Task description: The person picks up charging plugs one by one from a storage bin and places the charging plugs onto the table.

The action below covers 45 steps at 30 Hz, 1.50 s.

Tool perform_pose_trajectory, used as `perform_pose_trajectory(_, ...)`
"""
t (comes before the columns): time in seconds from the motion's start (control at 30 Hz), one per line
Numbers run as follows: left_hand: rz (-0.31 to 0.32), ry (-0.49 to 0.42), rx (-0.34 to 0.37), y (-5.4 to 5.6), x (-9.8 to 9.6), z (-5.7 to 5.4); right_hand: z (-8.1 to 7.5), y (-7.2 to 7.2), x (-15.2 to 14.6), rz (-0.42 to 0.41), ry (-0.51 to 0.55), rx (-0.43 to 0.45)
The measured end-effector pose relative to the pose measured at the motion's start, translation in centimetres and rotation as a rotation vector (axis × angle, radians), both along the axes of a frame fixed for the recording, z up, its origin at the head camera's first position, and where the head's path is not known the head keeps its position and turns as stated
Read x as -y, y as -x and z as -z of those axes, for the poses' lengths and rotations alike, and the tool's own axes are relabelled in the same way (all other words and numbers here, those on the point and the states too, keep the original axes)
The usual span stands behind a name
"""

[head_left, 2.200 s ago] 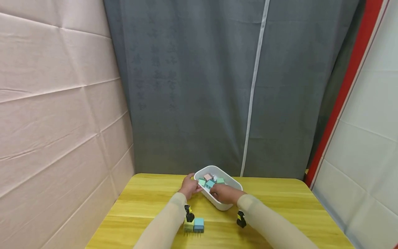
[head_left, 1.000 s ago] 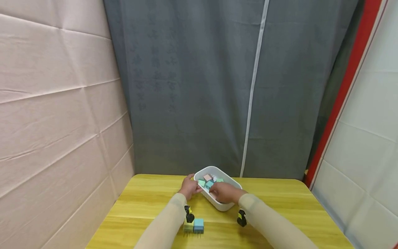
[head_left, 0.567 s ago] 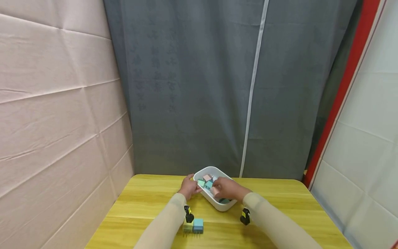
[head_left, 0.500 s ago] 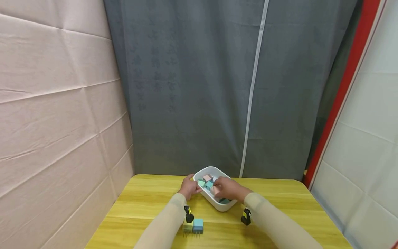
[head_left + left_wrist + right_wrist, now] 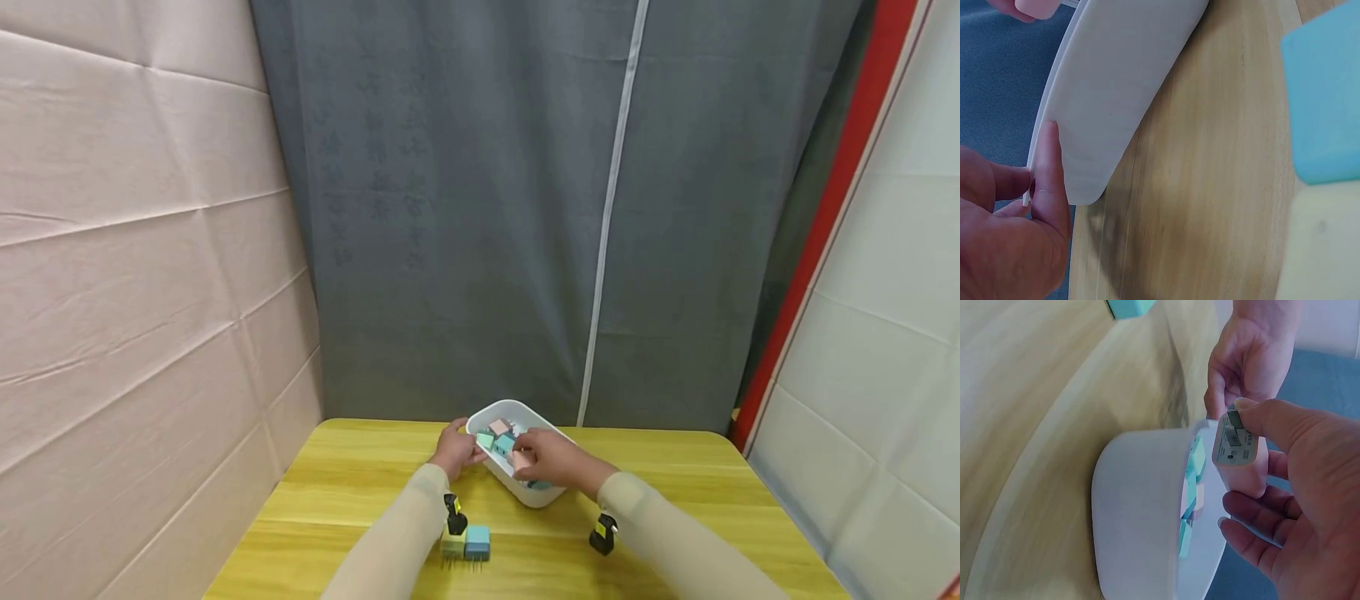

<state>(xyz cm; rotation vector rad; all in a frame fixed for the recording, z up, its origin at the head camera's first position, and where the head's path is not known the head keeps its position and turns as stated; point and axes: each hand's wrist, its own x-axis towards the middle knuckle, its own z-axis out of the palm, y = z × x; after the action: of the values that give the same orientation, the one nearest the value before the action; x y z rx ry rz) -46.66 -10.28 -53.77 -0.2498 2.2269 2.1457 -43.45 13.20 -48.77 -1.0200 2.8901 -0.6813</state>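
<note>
Here, pink charger (image 5: 1241, 455) in right grip (image 5: 1319, 481).

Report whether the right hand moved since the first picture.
Yes: the right hand shifted up and right in the head view, judged against the white curtain stripe.

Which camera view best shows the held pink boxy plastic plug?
Right wrist view: the pink boxy plastic plug appears large, its metal prongs visible. The head view shows it small; the left wrist view crops it.
</note>
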Motion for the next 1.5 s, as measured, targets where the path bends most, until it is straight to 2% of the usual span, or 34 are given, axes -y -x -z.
perform_pose_trajectory(0.2,0.005,-0.001,-0.004,-0.1,0.0,0.0,-0.4,-1.1,0.2,-0.038,0.010,-0.051)
perform_pose_trajectory(0.4,0.015,-0.022,-0.019,-0.4,-0.1,-0.4,-0.5,-2.2,0.5,-0.056,0.049,-0.029)
perform_pose_trajectory(0.6,0.020,-0.031,-0.027,-0.7,-0.2,-0.5,-0.4,-3.3,1.0,-0.072,0.038,-0.023)
perform_pose_trajectory(0.73,0.018,-0.024,-0.025,-0.6,-0.2,-0.4,-0.2,-3.7,1.1,-0.090,0.020,-0.027)
perform_pose_trajectory(0.93,0.011,-0.009,-0.028,-0.3,0.0,0.0,0.0,-4.2,1.3,-0.098,0.024,0.025)
perform_pose_trajectory(1.2,0.017,-0.009,-0.028,0.1,0.1,0.4,0.1,-5.0,1.7,-0.117,0.036,0.040)
perform_pose_trajectory(1.5,0.011,0.008,-0.012,-0.2,0.1,0.0,0.6,-5.7,2.2,-0.119,0.025,0.037)
